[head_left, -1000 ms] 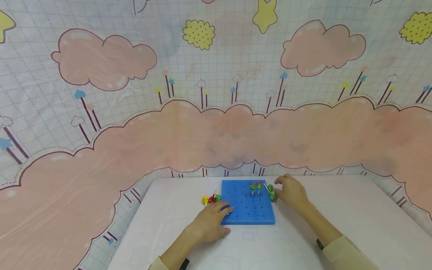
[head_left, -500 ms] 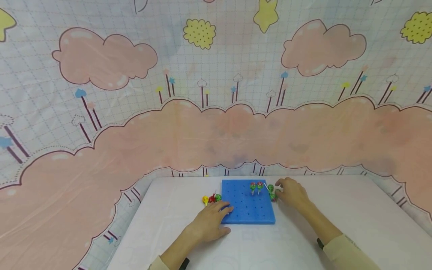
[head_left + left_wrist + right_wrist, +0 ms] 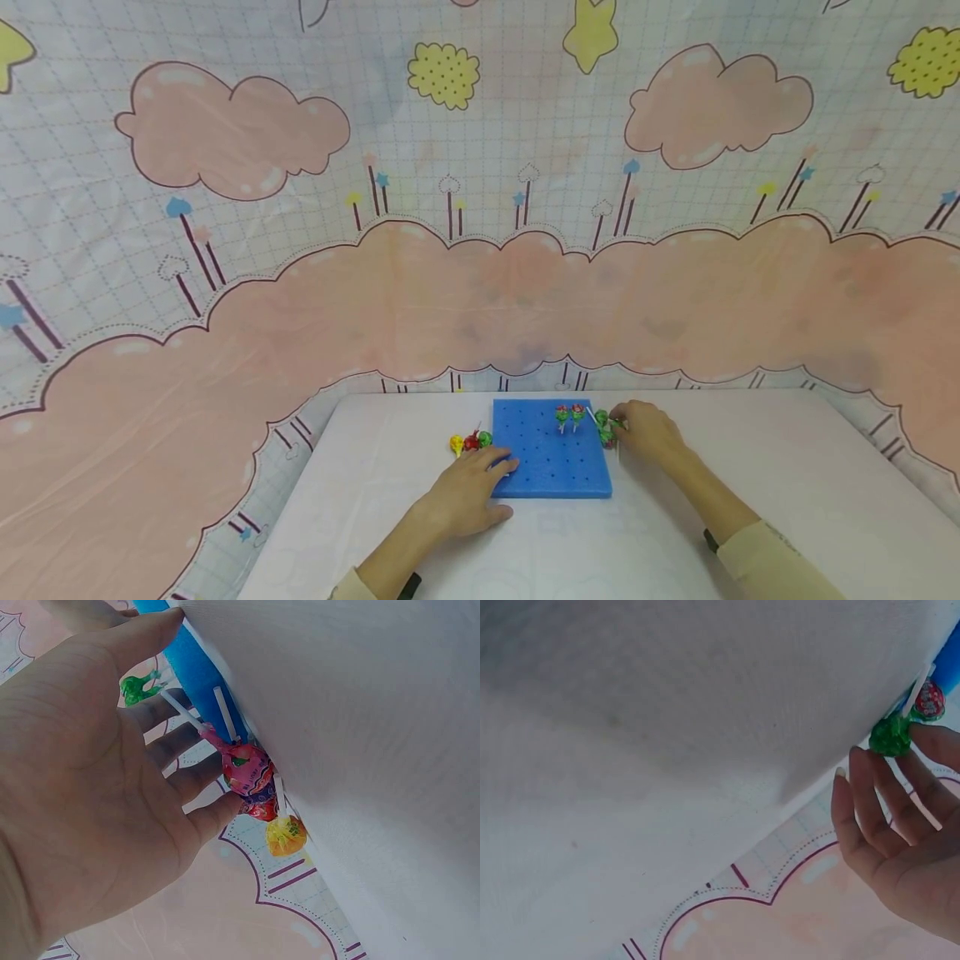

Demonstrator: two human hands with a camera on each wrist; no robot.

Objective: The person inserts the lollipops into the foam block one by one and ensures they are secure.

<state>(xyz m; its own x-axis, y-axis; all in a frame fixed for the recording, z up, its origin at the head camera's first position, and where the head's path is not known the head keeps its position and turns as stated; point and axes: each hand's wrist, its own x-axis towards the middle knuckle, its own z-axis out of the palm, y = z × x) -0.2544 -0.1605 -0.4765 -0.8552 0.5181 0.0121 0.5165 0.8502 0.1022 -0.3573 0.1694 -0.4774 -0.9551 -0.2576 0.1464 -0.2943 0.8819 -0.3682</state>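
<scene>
While both hands rest on the white table (image 3: 750, 467), every place below is given from the blue foam board (image 3: 550, 450).

Left hand: the left hand (image 3: 465, 493) lies flat at the board's near left corner, fingers straight and relaxed, fingertips touching the board, holding nothing.

Right hand: the right hand (image 3: 648, 431) sits at the board's right edge, its fingers curled on the green lollipop (image 3: 602, 421).

Green lollipop: just off the board's far right edge, among a small loose cluster.

Standing lollipops: two lollipops (image 3: 569, 413) stand upright in holes near the board's far edge.

Loose lollipops: the yellow, red and green lollipops (image 3: 470, 442) lie just beside the board's left edge.
</scene>
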